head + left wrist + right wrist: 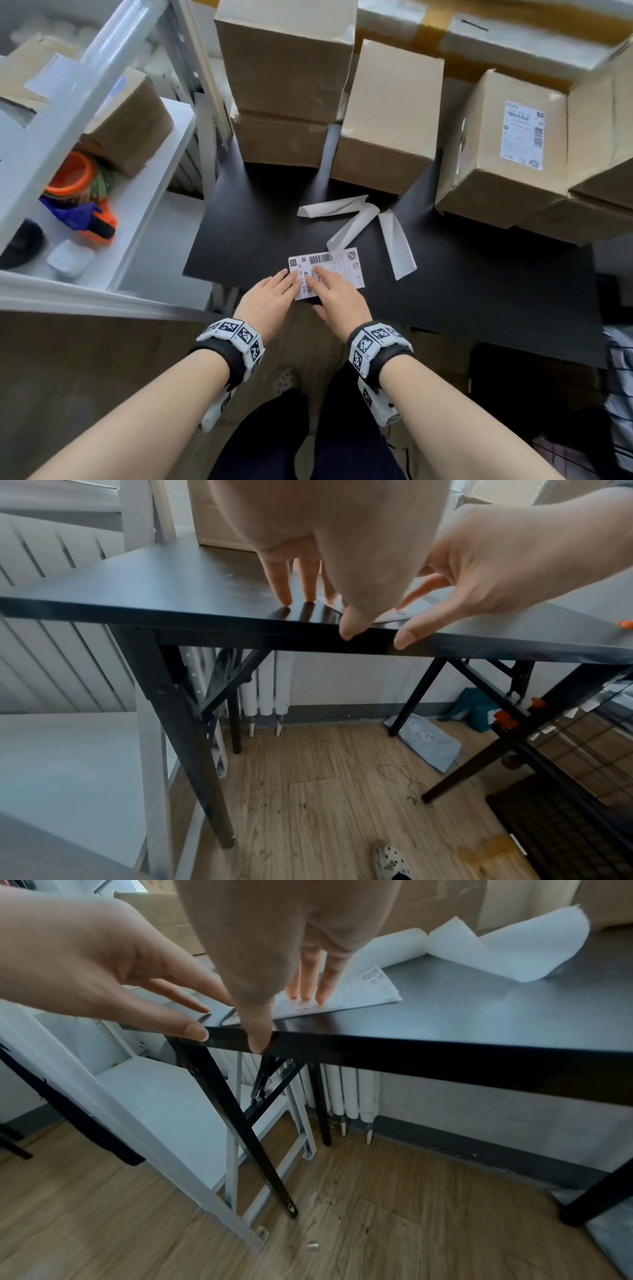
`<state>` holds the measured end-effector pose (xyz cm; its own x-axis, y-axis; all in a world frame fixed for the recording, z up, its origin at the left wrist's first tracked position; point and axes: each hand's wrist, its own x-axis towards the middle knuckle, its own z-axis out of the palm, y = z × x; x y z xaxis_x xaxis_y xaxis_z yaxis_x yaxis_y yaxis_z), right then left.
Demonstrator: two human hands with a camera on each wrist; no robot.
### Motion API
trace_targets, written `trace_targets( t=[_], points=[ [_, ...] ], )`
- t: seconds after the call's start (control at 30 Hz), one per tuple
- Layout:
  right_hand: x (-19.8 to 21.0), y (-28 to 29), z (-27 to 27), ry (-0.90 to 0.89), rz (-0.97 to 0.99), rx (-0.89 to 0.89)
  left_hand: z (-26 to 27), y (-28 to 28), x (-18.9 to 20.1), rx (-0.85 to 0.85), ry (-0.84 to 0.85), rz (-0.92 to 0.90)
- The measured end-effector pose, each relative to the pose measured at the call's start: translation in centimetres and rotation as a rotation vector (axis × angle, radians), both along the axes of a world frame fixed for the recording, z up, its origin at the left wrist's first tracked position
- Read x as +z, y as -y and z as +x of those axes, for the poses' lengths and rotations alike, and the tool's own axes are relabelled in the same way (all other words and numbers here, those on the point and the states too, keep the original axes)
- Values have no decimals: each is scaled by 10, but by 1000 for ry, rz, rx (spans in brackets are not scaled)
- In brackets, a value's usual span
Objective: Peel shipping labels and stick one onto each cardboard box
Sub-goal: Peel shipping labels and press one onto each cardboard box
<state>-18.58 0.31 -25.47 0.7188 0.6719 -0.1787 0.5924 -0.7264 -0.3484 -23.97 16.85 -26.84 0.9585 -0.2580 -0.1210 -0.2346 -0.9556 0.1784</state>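
**Spotter:** Start with the head view. Where's the label?

**Operator:** The label stack [325, 275] lies flat at the near edge of the bench [479, 291], right in front of me. Its long axis runs left to right, tilted a little. My left hand [270, 298] comes at its left end and my right hand [337, 296] lies over its near middle. Both have straight fingers resting on the paper; neither has pinched anything. Beyond it lie curled backing strips [356, 222], then the boxes. The labelled box [507, 147] on the right already carries a sticker; the bare box [387, 116] in the middle shows none on the faces I can see.

**Spotter:** Left wrist view?

**Operator:** The left hand's fingertips [284, 599] touch the bench top just left of the paper's corner, fingers spread and straight. The right hand's thumb [407, 638] hangs over the front edge of the bench. The label is mostly hidden behind my own palm here.

**Spotter:** And the right wrist?

**Operator:** Clearer. The right hand's fingertips [308, 993] press down on the sheet [359, 993], which reaches away to the right of them. The near-left corner sits between my two hands, close to the bench edge.

**Spotter:** So which hand lifts it?

**Operator:** My judgement: the corner is about equally near both, so the right pins the stack while the left picks at that corner and peels along the long axis toward the right. The bare box lies straight ahead, well apart from the hands.
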Motion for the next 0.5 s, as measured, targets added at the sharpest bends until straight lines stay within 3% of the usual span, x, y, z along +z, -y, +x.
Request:
trace_targets(
  t=[0.13,0.27,0.5],
  points=[
    [0,1,-5,79,1,36,2,2,-5,-14,28,-27],
    [-4,4,-7,106,43,94,2,3,-12,-80,168,-7],
    [2,1,-7,173,137,25,5,6,-8,-75,198,-74]
  ],
)
